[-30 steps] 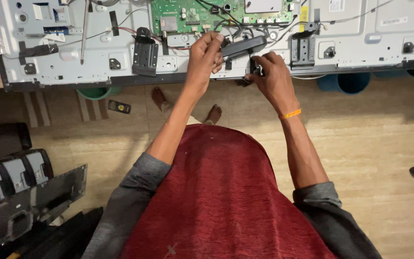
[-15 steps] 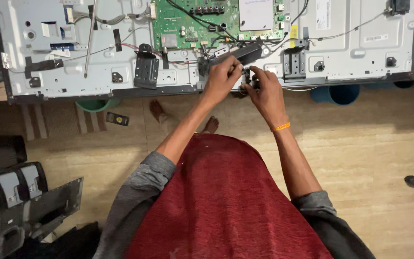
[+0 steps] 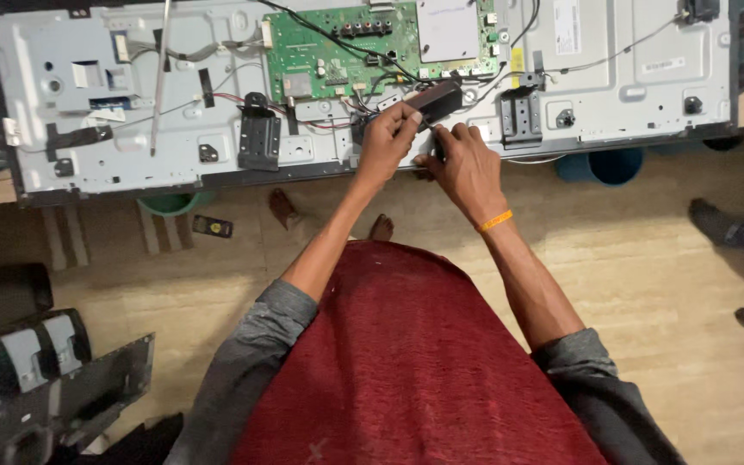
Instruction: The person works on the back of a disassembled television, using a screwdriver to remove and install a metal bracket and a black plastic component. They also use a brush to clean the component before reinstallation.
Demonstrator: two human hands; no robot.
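Both hands have drawn together at the near edge of the opened grey metal television back (image 3: 131,103). The left hand (image 3: 387,138) pinches the long black plastic speaker bar (image 3: 432,101), now lifted off the panel; the right hand (image 3: 467,164) curls around its lower end, grip unclear.

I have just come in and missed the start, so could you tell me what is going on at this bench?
A person stands over an opened flat-screen panel lying back-up on the bench, its green circuit board exposed. The left hand grips a small black rectangular part at the panel's lower edge, beside the board. The right hand, with an orange band at the wrist, is right next to it, fingers by the same part. Black plastic covers lie on the floor.
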